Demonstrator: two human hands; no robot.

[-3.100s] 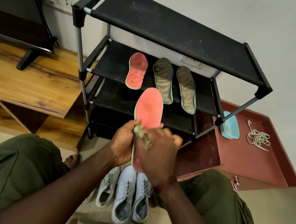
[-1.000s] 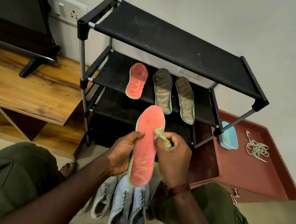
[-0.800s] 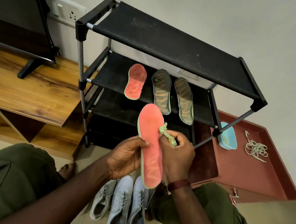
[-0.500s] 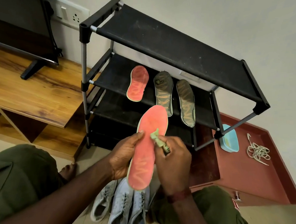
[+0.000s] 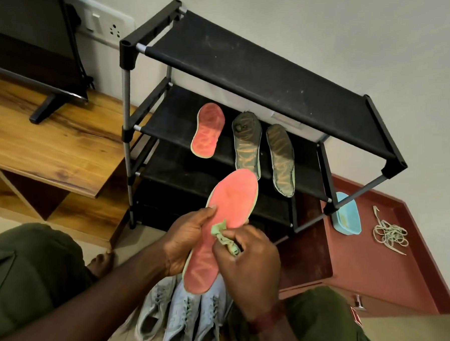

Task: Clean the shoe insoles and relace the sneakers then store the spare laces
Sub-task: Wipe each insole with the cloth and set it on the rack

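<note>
At frame centre the left hand (image 5: 186,241) grips the pink foam insole (image 5: 233,201) by its edge, face turned up, apparently so the right hand (image 5: 249,257), pinching a crumpled green cloth (image 5: 223,238), can rub it; pale grey sneakers (image 5: 184,318) wait below.

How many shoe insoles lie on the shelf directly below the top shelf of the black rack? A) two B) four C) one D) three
D: the black fabric second shelf carries a pink foam insole, a dark worn insole beside it and a second dark insole further right.
</note>
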